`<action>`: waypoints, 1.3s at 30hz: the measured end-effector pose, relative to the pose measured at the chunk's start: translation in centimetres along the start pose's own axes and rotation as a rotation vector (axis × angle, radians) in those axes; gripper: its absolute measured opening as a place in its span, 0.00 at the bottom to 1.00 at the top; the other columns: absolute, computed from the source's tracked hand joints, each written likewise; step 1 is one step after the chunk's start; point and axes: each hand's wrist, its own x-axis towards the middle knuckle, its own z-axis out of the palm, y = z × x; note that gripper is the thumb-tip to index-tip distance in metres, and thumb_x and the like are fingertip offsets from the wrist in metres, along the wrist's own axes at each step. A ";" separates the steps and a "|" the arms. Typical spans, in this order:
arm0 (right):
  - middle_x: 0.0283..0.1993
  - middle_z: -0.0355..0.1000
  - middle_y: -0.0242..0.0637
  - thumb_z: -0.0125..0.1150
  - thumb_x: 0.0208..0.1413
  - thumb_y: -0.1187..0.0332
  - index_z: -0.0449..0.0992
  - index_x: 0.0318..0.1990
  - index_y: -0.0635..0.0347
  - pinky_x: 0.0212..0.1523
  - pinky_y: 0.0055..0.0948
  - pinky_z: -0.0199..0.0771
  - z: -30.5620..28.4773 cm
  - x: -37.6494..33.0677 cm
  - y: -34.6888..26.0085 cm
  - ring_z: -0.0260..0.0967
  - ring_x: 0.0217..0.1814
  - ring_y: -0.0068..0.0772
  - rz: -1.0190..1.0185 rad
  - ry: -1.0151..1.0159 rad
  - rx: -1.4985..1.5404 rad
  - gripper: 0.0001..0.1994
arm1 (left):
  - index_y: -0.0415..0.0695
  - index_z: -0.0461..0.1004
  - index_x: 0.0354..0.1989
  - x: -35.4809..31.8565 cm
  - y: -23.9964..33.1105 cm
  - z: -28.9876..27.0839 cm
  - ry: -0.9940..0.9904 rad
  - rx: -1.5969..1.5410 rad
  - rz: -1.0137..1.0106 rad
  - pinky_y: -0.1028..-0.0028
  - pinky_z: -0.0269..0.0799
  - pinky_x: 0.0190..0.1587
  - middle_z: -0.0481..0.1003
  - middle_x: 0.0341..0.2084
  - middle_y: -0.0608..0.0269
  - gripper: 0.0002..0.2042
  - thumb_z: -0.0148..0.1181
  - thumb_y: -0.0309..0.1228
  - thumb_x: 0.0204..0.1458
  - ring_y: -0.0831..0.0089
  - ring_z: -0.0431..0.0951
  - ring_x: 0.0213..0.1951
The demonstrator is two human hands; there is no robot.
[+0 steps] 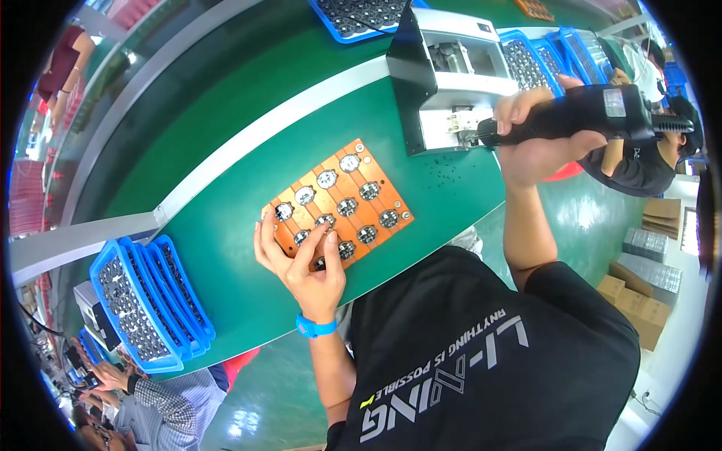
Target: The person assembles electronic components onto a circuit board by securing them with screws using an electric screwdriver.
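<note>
Overlapping edge of orange plate (326,198): left hand (307,270) | leftward: bare bench (226,255)

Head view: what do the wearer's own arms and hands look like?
The left hand and right hand are both ungloved. A blue wristband circles the left wrist; none shows on the right. The forearms are uncovered below short black sleeves.
</note>
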 end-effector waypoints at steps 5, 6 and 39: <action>0.18 0.62 0.36 0.39 0.53 0.24 0.59 0.53 0.55 0.22 0.30 0.60 0.1 -0.3 0.2 0.56 0.15 0.31 0.039 0.017 -0.074 0.40 | 0.48 0.84 0.36 0.1 0.0 -0.4 -0.037 -0.029 0.026 0.48 0.51 0.65 0.60 0.64 0.44 0.11 0.69 0.32 0.42 0.40 0.54 0.65; 0.18 0.62 0.36 0.39 0.53 0.24 0.59 0.53 0.55 0.22 0.30 0.60 0.1 -0.2 0.3 0.56 0.15 0.31 0.038 0.016 -0.074 0.40 | 0.47 0.84 0.37 0.1 0.0 -0.4 -0.036 -0.044 0.033 0.48 0.51 0.65 0.60 0.65 0.44 0.12 0.70 0.32 0.41 0.41 0.54 0.65; 0.20 0.65 0.37 0.35 0.48 0.21 0.54 0.56 0.56 0.21 0.27 0.67 13.5 -10.9 5.0 0.62 0.15 0.29 0.189 -0.438 0.278 0.46 | 0.47 0.84 0.32 -0.1 -1.3 -0.9 0.057 -0.138 0.003 0.52 0.52 0.65 0.62 0.62 0.46 0.09 0.69 0.29 0.39 0.45 0.57 0.64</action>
